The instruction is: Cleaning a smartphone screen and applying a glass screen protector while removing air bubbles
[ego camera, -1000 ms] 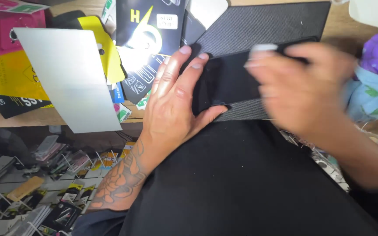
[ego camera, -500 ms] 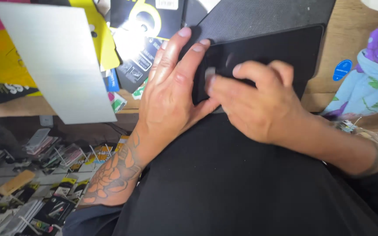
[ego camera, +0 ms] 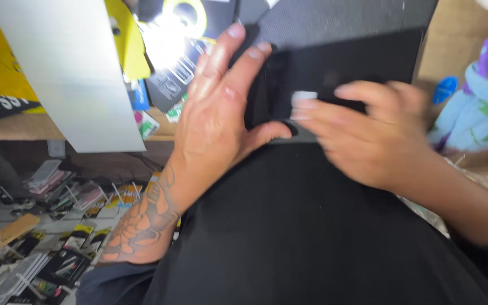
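A flat black device [ego camera: 340,70] lies on a dark mat [ego camera: 340,20] at the desk's edge. My left hand [ego camera: 218,113] grips the device's left side, fingers spread up along the edge and thumb hooked against its lower edge. My right hand [ego camera: 377,138], blurred by motion, is over the device's lower part. Its fingertips pinch a small white piece [ego camera: 304,97] against the black surface. The device's lower right corner is hidden under this hand.
A white sheet [ego camera: 69,73] and yellow packaging [ego camera: 1,73] stand at the left, with glossy black packets [ego camera: 179,51] behind. A purple and blue soft toy [ego camera: 487,96] lies at the right. Small packets [ego camera: 40,226] cover the floor below left. Black fabric [ego camera: 312,237] fills the foreground.
My right hand swept left across the device with the white piece, then drew back a little to the right. My left hand kept its grip on the left edge.
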